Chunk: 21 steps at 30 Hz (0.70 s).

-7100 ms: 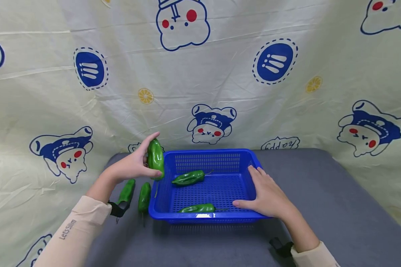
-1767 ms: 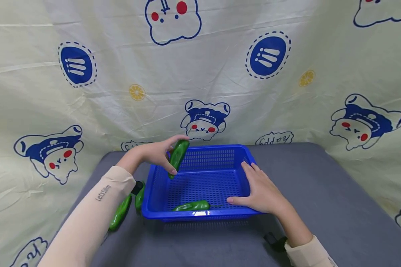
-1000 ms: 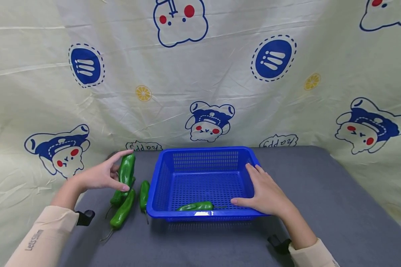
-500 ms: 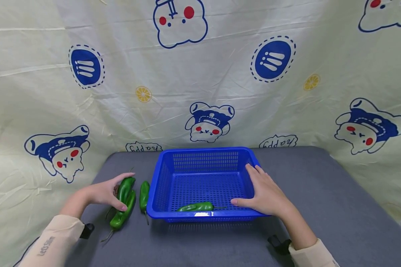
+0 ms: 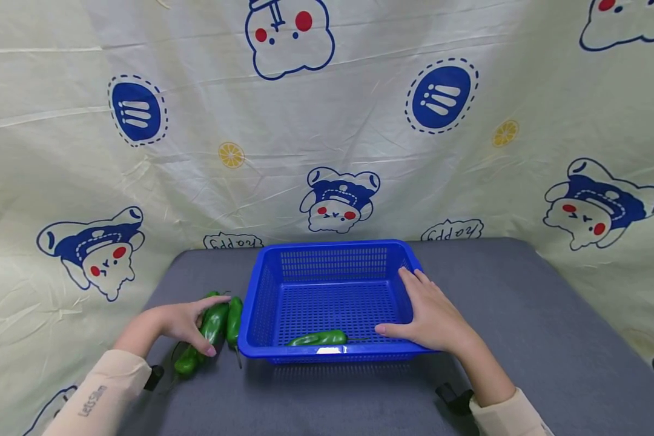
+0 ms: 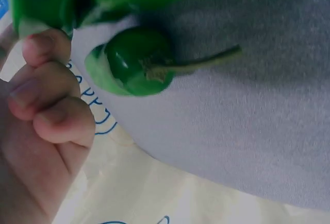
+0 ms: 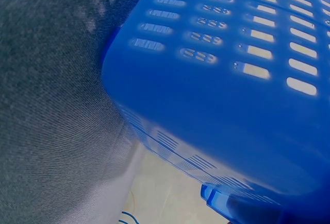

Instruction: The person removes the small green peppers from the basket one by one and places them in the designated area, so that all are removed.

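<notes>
My left hand (image 5: 182,322) holds a glossy green pepper (image 5: 214,324) between thumb and fingers, low at the table left of the basket. Another green pepper (image 5: 187,363) shows below it, and a further pepper (image 5: 234,321) stands close by the basket's left side. In the left wrist view, curled fingers (image 6: 56,118) meet a dark green pepper (image 6: 41,2); beyond lies a pepper with a long stem (image 6: 136,62). My right hand (image 5: 433,312) rests, fingers spread, on the right rim of the blue basket (image 5: 335,244). One green pepper (image 5: 318,338) lies inside near its front wall.
A grey cloth (image 5: 479,284) covers the tabletop. Behind it hangs a pale printed sheet (image 5: 354,121), which also borders the table at both sides. In the right wrist view, the basket's slotted wall (image 7: 206,95) fills most of the frame.
My left hand brought a pepper from over the basket out to the peppers at left, lowered it, then shifted slightly toward the basket. Two peppers lay inside earlier. My right hand stayed on the rim.
</notes>
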### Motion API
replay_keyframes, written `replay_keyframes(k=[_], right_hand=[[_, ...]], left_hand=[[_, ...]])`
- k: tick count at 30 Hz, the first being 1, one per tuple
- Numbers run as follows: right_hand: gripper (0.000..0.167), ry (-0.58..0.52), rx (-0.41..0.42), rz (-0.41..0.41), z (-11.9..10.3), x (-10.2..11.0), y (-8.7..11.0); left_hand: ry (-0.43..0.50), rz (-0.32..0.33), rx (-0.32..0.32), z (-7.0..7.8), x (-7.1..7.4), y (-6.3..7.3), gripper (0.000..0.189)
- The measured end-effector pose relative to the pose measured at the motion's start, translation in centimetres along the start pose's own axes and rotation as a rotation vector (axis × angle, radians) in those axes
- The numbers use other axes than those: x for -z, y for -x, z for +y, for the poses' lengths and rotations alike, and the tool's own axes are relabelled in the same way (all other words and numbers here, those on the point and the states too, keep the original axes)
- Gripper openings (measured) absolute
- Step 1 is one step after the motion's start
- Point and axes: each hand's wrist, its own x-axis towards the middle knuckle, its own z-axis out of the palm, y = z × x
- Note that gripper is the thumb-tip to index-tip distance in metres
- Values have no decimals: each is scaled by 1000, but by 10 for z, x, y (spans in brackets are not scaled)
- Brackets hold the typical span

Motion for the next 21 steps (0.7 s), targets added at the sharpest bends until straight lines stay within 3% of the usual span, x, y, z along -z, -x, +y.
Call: replay_keyframes(k=[5,12,16,21], right_hand=[[128,-4,2,-3,0,1,1],[130,0,-5,-4,-1,0,0],[130,6,-14,-4,-1,0,-1],[130,8,-14,-3,0,-1,-1]], left_hand=[[-2,18,-52,3,-5,-3,108],[-41,158,-228,12,12,5,93],[-68,237,-342,36,25,12,89],[-119,229,-367,76,29,11,87]])
